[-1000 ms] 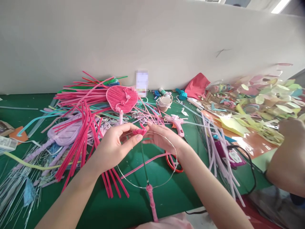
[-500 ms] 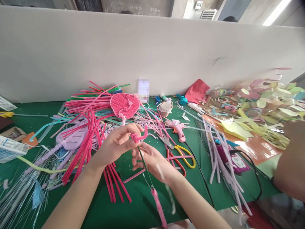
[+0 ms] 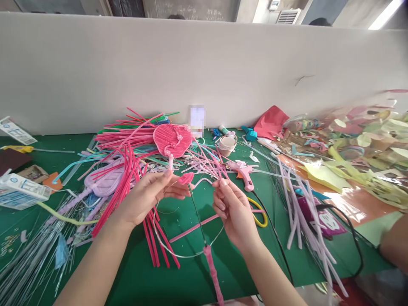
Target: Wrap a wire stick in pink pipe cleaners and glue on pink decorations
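A thin pale wire (image 3: 188, 256) bends in a wide, open curve from a pink-wrapped handle (image 3: 213, 272) out to both sides. My left hand (image 3: 151, 193) pinches the left part of it, thumb and index together, other fingers stretched behind. Closed fingers of my right hand (image 3: 234, 208) grip the right part; the exact grip point is hidden. Between the hands a dark green stem (image 3: 196, 212) rises from the handle, with a bright pink fuzzy twisted piece (image 3: 186, 178) at its top, touched by neither hand as far as shows.
Pink pipe cleaners (image 3: 127, 170) and a finished-looking pink fan (image 3: 172, 141) lie behind my left hand. Beyond my right hand are a pink glue gun (image 3: 245, 171), yellow-handled scissors (image 3: 262, 219), a paper cup (image 3: 227, 145) and lilac strips (image 3: 295, 212). Another person's arm (image 3: 395, 240) is at right.
My hands have moved apart. The left let go of the bright pink piece, which now stands free on the stem. The pale wire has spread into a wide curve between my hands.
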The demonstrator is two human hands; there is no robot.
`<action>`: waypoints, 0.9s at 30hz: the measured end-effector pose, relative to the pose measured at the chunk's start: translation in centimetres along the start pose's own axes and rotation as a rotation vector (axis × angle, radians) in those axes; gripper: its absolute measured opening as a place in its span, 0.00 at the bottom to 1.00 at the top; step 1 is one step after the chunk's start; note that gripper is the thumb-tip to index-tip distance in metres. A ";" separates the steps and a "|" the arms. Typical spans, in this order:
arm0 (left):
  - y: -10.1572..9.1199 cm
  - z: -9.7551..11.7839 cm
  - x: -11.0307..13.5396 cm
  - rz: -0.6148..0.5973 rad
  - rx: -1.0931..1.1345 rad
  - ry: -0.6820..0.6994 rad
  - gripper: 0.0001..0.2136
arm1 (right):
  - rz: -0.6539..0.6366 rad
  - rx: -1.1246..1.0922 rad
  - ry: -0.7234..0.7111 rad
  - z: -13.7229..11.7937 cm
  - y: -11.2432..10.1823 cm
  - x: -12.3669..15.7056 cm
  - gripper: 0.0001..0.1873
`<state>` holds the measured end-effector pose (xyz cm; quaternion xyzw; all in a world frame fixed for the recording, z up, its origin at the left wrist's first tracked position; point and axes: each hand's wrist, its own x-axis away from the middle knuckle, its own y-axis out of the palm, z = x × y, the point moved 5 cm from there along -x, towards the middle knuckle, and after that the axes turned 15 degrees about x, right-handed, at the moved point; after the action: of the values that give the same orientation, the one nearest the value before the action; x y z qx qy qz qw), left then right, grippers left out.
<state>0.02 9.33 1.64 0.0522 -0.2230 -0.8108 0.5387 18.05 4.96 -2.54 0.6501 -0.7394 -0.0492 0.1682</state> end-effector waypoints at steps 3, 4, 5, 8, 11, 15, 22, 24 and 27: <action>-0.3 0.1 0.2 0.013 -0.048 -0.002 0.15 | 0.020 0.004 0.011 0.1 0.0 0.1 0.14; -0.4 0.2 0.2 0.024 -0.059 0.003 0.14 | 0.023 0.005 0.014 0.1 0.0 0.1 0.14; -0.5 0.3 0.2 0.035 -0.066 0.004 0.14 | 0.025 0.008 0.016 0.1 0.0 0.1 0.14; -0.5 0.4 0.2 0.063 -0.106 0.006 0.13 | 0.035 0.023 0.019 0.0 -0.1 0.4 0.15; -0.2 0.5 0.2 0.083 -0.176 0.006 0.13 | 0.058 0.044 0.017 -0.1 -0.2 0.8 0.15; 0.1 0.4 0.2 0.086 -0.255 0.005 0.12 | 0.061 0.040 0.018 -0.1 -0.3 1.3 0.15; 0.1 0.1 0.1 0.106 -0.335 0.044 0.13 | 0.072 0.034 0.018 0.1 -0.3 1.7 0.16; 0.0 0.0 0.1 0.113 -0.315 0.047 0.15 | 0.069 0.041 0.021 0.1 -0.3 1.8 0.16; -0.1 -0.4 0.2 0.103 -0.248 0.049 0.18 | 0.068 0.079 0.022 0.3 -0.5 1.7 0.17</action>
<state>-0.01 9.08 1.26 -0.0067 -0.1101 -0.8017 0.5874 18.30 3.21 -2.68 0.6311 -0.7606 -0.0071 0.1523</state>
